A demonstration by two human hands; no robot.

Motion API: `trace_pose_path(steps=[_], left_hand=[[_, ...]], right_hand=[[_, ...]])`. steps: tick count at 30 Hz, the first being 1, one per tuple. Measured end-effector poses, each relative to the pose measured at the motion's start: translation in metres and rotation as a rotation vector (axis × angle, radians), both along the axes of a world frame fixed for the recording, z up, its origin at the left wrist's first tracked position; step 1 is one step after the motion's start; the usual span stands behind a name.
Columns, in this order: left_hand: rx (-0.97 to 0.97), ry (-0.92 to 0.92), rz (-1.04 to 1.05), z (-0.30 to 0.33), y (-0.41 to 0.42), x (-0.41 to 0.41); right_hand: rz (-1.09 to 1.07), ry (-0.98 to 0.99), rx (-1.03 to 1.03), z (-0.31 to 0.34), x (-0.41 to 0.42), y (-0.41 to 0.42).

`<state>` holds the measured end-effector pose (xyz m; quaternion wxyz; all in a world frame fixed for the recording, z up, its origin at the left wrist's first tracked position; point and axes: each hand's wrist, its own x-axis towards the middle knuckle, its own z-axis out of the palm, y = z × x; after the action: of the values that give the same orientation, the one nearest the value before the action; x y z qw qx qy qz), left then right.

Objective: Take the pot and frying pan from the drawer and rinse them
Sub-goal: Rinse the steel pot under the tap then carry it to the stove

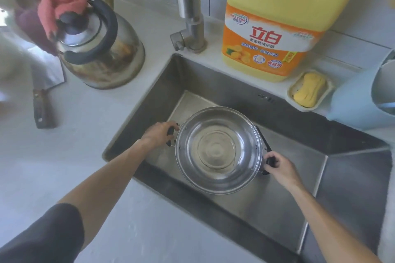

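A shiny steel pot (218, 149) with two black side handles sits inside the steel sink (277, 205), its open mouth facing up. My left hand (159, 134) grips the pot's left handle. My right hand (280, 165) grips the right handle. A thin black object (263, 137) lies in the sink just behind the pot's right side. No frying pan shows in this view.
The tap (188, 6) rises behind the sink. A kettle (100, 49) with a pink cloth (62, 6) stands on the left counter, a cleaver (43, 92) beside it. A yellow detergent jug (275, 23), a soap dish (310, 89) and a blue container (363, 96) stand at the right.
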<state>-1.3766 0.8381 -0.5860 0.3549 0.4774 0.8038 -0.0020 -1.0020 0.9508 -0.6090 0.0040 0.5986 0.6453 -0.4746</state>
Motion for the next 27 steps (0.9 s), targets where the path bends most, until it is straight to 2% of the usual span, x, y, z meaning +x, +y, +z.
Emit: trace_pose_path(steps=[5, 6, 10, 12, 15, 19, 27], left_hand=[[-0.111, 0.065, -0.059, 0.019, 0.013, -0.004], [-0.065, 0.094, -0.044, 0.029, 0.017, -0.006], [0.559, 0.076, 0.267, 0.094, 0.043, -0.01], [0.724, 0.064, 0.34, 0.126, 0.064, -0.014], [0.747, 0.11, 0.302, 0.149, 0.095, -0.02], [0.724, 0.164, 0.33, 0.147, 0.116, -0.021], [0.78, 0.05, 0.494, 0.129, 0.098, -0.022]], right_hand=[[-0.002, -0.026, 0.022, 0.001, -0.007, 0.004], [0.007, -0.029, 0.024, 0.002, -0.007, 0.005], [0.037, -0.041, 0.022, 0.001, -0.005, 0.006], [0.035, -0.043, 0.015, 0.0, -0.005, 0.006], [0.022, -0.028, 0.015, -0.001, -0.005, 0.005], [0.043, -0.012, 0.023, 0.002, -0.006, 0.006], [0.068, -0.02, 0.012, -0.007, -0.002, 0.015]])
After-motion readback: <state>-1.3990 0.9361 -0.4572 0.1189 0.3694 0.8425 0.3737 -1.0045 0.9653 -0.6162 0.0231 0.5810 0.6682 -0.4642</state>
